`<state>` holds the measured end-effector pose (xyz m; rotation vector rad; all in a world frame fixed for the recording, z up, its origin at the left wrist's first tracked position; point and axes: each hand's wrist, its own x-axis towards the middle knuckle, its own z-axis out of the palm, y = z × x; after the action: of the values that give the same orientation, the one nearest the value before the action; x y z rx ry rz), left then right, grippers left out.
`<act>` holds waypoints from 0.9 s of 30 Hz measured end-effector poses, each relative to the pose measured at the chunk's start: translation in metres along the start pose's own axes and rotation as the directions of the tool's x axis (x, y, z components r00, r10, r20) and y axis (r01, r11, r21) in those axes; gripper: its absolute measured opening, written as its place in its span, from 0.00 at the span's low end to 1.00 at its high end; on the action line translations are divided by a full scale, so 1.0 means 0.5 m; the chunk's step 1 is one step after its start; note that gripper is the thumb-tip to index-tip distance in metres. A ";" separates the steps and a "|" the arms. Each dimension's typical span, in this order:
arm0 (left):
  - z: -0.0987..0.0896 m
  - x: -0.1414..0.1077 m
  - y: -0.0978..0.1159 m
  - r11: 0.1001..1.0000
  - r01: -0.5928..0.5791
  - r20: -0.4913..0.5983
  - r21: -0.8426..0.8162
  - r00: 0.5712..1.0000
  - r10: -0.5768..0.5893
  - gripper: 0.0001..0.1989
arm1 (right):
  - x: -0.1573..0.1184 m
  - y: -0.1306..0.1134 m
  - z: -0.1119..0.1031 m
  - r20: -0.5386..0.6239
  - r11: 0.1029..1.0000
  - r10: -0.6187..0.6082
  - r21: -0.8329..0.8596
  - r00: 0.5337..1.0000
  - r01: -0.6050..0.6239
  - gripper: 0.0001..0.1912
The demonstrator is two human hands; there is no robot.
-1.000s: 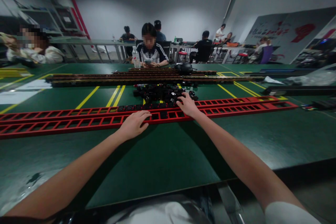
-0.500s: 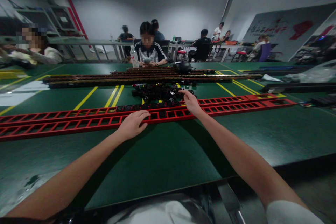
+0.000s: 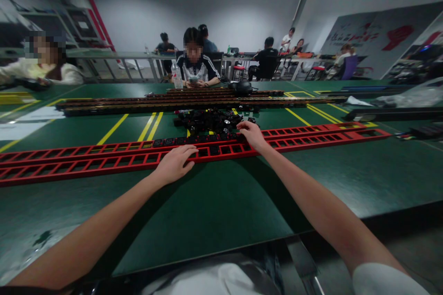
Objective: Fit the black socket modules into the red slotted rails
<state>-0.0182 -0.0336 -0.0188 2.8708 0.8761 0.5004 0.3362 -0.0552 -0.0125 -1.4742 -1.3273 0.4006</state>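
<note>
A long red ladder-shaped frame point(image 3: 131, 162) lies across the table, with a second red frame point(image 3: 294, 132) just behind it. Small square black modules point(image 3: 169, 141) sit in several openings of the rear frame, and one black module point(image 3: 214, 150) sits in the front frame. My left hand point(image 3: 176, 163) rests open on the front frame, fingers stretched to the right, thumb apart. Over the frames is my right hand point(image 3: 253, 135), its bent fingers at the near right edge of a pile of black parts point(image 3: 212, 121). Nothing shows between its fingers and thumb.
Behind the pile lie long dark rails point(image 3: 138, 105) and a black rounded object point(image 3: 241, 88). A water bottle point(image 3: 177, 76) stands by a seated person. Clear plastic wrap point(image 3: 411, 97) and dark bars are at right, white sheets point(image 3: 31, 120) at left.
My right hand has drawn back slightly toward me, and its pointing finger is now more bent. My left hand stays in place. At far left, a person has shifted their arms.
</note>
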 end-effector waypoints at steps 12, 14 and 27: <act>0.001 -0.001 -0.002 1.000 -0.007 -0.015 -0.003 1.000 0.007 0.22 | -0.020 -0.039 -0.019 0.176 0.864 -0.129 -0.463 0.976 0.198 0.17; 0.001 -0.001 -0.001 1.000 -0.006 -0.010 0.001 1.000 0.006 0.22 | -0.022 -0.041 -0.024 0.277 0.808 -0.164 -0.512 0.947 0.290 0.14; 0.004 0.002 0.001 0.996 0.018 0.003 0.086 1.000 -0.018 0.20 | -0.008 -0.022 -0.046 0.101 0.899 -0.263 -0.336 0.959 0.282 0.23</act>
<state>-0.0166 -0.0336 -0.0201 2.9369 0.9451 0.4662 0.3477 -0.0715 0.0040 -1.5386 -1.6866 0.0193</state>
